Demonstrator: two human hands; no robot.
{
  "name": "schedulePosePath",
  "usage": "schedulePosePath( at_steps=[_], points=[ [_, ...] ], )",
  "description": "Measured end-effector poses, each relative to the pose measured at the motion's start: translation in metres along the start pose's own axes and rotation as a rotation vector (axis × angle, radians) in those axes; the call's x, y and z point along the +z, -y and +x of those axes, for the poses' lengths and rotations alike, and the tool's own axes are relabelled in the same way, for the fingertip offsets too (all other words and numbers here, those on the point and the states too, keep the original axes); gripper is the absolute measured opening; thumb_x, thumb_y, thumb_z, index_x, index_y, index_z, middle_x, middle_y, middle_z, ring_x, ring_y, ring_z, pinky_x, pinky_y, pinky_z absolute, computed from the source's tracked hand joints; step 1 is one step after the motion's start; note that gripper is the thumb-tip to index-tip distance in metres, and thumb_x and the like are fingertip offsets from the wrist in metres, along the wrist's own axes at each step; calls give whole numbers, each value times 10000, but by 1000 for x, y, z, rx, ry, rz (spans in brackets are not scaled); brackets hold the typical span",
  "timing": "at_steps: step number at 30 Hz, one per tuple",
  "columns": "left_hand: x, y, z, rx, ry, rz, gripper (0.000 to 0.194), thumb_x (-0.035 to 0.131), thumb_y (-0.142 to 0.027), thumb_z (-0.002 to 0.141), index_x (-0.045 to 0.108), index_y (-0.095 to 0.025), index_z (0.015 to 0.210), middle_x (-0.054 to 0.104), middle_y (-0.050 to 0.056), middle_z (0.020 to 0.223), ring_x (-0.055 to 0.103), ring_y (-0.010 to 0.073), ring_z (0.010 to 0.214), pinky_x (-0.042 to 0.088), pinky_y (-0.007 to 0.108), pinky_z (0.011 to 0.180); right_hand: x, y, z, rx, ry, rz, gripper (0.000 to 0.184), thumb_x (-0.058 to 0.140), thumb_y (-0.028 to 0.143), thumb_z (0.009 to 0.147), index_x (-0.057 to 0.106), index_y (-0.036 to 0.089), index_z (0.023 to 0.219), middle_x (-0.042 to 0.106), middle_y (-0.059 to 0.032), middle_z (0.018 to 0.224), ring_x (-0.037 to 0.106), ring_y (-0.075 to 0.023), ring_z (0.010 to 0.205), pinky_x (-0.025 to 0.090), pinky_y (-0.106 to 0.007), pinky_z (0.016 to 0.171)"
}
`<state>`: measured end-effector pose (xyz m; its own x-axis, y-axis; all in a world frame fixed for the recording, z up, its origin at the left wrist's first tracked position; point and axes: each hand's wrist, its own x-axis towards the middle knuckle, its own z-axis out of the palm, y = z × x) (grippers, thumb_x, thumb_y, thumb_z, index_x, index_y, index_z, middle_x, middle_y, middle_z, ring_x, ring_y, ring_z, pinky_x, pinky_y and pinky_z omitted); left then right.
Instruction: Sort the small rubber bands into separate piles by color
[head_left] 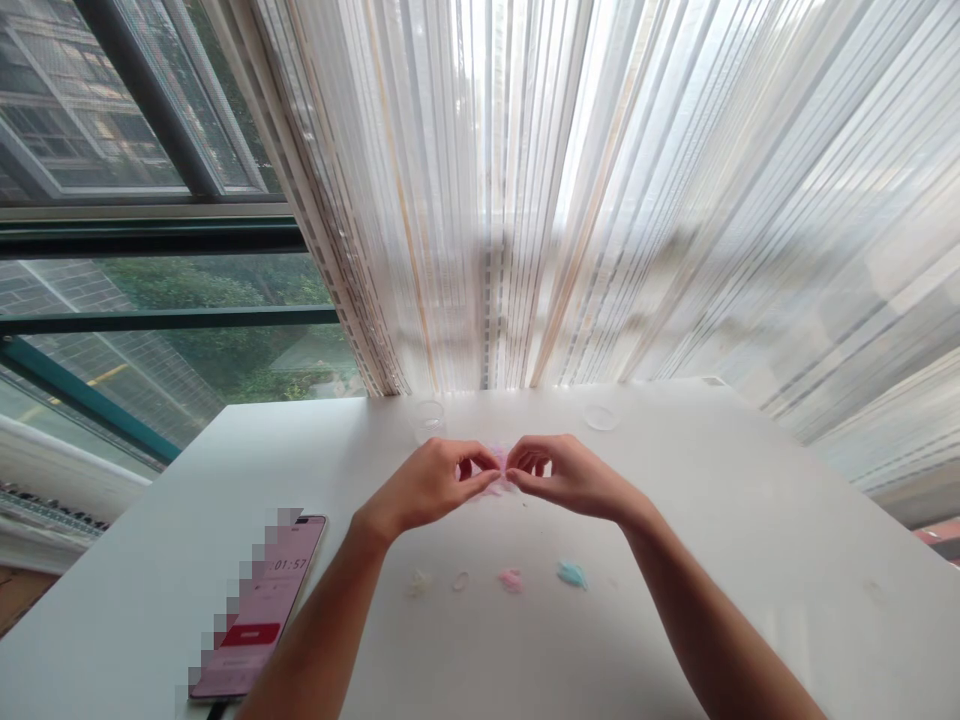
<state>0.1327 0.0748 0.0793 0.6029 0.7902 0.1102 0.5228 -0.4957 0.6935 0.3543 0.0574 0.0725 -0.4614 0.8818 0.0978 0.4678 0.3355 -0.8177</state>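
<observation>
My left hand (442, 482) and my right hand (568, 475) meet over the middle of the white table, thumb and forefinger of each pinched, fingertips almost touching. Whatever they pinch is too small to make out. Just behind and below the fingertips lies a loose pinkish-purple heap (491, 488) of small pieces, partly hidden by my hands. Nearer me is a row of small items: a pale whitish clump (418, 583), a thin pale ring (460, 573), a pink clump (511, 580) and a light blue clump (572, 574).
A clear round container (429, 415) stands behind my left hand, and a clear round lid (601, 417) lies behind my right. On the left, a phone (274, 610) with a running timer rests beside my forearm. A striped sheer curtain (480, 200) hangs along the table's far edge.
</observation>
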Motion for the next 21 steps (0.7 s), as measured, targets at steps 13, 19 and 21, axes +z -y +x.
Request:
schedulePosePath(
  at_steps=[13, 19, 21],
  points=[
    [3, -1, 1, 15, -91, 1, 236, 589, -395, 909, 713, -195, 927, 702, 0, 746, 583, 130, 622, 442, 232, 577, 5, 2, 0, -58, -82, -49, 123, 635, 261, 883, 728, 181, 874, 728, -17, 769, 658, -139, 709, 507, -233, 635],
    [3, -2, 1, 32, -115, -21, 234, 592, -390, 907, 706, -188, 935, 694, -3, 747, 570, 124, 607, 441, 232, 576, 6, 3, 0, -82, -118, -35, 149, 631, 278, 892, 751, 189, 890, 745, -22, 779, 666, -144, 710, 519, -246, 660],
    [3, -1, 1, 31, -118, -20, 246, 587, -396, 909, 712, -186, 940, 692, 2, 742, 566, 126, 605, 439, 234, 576, 6, 3, 0, -80, -125, -28, 150, 639, 287, 890, 752, 189, 893, 749, -26, 784, 666, -148, 709, 522, -250, 658]
  ],
)
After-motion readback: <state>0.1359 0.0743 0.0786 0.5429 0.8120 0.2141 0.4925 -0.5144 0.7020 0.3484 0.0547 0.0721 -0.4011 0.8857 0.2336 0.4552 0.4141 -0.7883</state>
